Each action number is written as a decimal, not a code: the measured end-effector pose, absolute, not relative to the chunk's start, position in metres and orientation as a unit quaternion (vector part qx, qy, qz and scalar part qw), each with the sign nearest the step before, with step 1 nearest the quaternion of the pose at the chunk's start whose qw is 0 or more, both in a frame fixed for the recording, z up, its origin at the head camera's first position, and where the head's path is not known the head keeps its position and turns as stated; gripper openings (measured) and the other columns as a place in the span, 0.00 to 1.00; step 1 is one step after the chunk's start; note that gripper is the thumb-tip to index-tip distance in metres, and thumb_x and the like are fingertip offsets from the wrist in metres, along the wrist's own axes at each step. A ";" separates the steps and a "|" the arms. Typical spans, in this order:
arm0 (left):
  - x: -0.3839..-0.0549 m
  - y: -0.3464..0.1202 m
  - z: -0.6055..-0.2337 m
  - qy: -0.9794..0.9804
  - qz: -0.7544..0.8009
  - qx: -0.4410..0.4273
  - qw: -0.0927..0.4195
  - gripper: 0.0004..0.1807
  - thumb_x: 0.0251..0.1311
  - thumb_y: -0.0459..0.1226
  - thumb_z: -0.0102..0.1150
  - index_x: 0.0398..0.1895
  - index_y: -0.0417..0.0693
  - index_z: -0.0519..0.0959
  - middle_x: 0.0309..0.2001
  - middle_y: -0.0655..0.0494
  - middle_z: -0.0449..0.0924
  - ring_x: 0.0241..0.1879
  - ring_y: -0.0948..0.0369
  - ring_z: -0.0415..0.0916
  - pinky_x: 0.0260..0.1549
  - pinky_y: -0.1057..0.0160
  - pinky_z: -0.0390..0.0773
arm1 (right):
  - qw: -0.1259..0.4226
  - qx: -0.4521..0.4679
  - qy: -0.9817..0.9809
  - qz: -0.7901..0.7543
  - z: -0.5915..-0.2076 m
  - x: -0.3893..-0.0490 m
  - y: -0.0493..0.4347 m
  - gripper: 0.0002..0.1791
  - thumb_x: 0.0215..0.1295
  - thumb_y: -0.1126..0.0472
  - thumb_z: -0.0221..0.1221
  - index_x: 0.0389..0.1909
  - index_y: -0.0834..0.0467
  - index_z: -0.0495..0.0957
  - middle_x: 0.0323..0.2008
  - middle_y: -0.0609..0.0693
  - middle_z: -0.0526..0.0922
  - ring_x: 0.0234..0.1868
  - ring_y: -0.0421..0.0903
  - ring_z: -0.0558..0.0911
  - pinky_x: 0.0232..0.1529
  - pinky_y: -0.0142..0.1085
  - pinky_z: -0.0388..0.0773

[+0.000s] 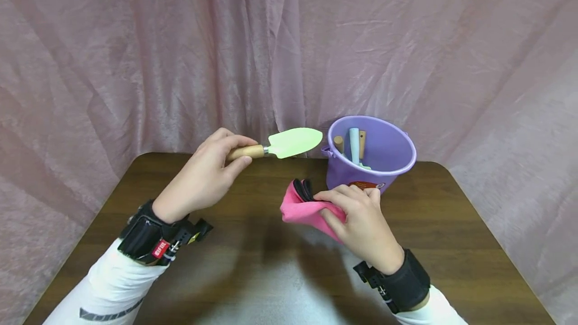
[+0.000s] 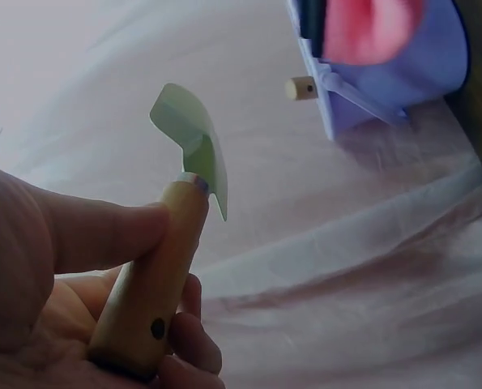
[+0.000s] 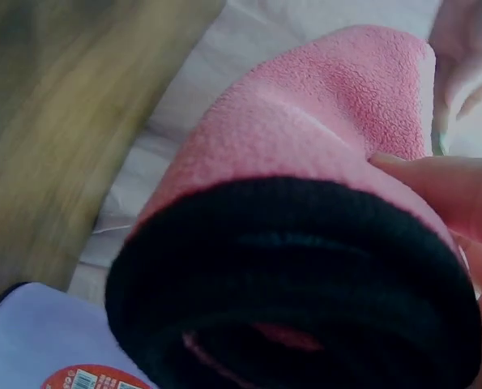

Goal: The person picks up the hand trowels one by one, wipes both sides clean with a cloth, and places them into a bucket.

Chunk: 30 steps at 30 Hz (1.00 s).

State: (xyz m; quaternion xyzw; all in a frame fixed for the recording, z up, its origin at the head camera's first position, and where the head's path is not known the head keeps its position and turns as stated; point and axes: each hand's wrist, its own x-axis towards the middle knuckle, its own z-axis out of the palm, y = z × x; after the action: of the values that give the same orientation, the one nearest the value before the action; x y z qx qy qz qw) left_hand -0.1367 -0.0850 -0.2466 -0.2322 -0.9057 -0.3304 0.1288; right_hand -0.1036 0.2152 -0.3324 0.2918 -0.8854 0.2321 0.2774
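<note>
My left hand pinches the wooden handle of a garden trowel between thumb and fingers. Its pale green blade points right, held above the table. The left wrist view shows the thumb lying along the trowel handle, near the metal collar. In my right hand is a folded pink fleece cloth with black edging, gripped between thumb and fingers. Close up in the right wrist view, the fleece cloth curves into a loop with its thick black edge facing the camera. The cloth is in front of a purple bucket.
Inside the bucket stand a wooden handle, a light blue handle and a flat wooden handle. The bucket is near the back edge of a brown wooden table. A pink curtain hangs behind it.
</note>
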 end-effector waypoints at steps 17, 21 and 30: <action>-0.201 -0.015 -0.204 -0.915 -0.273 -0.264 0.137 0.12 0.67 0.36 0.59 0.52 0.44 0.82 0.43 0.54 0.76 0.44 0.57 0.68 0.45 0.60 0.67 | 0.265 0.306 -0.887 0.223 -0.337 -0.103 0.206 0.13 0.57 0.56 0.70 0.45 0.45 0.86 0.38 0.36 0.83 0.37 0.37 0.76 0.38 0.44 0.58; -0.223 -0.001 -0.209 -0.918 -0.272 -0.258 0.128 0.11 0.68 0.36 0.59 0.51 0.44 0.82 0.43 0.53 0.74 0.43 0.57 0.68 0.42 0.62 0.69 | 0.264 0.308 -0.886 0.225 -0.338 -0.103 0.205 0.13 0.58 0.57 0.69 0.45 0.45 0.86 0.38 0.36 0.83 0.37 0.37 0.76 0.38 0.44 0.57; -0.252 0.036 -0.227 -0.935 -0.222 -0.246 0.124 0.09 0.68 0.38 0.59 0.48 0.45 0.80 0.42 0.53 0.74 0.45 0.57 0.71 0.44 0.62 0.71 | 0.258 0.307 -0.888 0.226 -0.339 -0.101 0.205 0.14 0.57 0.57 0.69 0.45 0.45 0.86 0.39 0.36 0.83 0.39 0.38 0.77 0.39 0.44 0.58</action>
State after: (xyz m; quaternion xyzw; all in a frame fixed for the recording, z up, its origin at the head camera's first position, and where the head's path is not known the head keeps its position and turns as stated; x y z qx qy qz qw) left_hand -0.2523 0.0356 -0.2272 -0.2464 -0.9352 -0.2223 0.1237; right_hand -0.1014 0.2050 -0.3394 0.3071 -0.8879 0.2256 0.2576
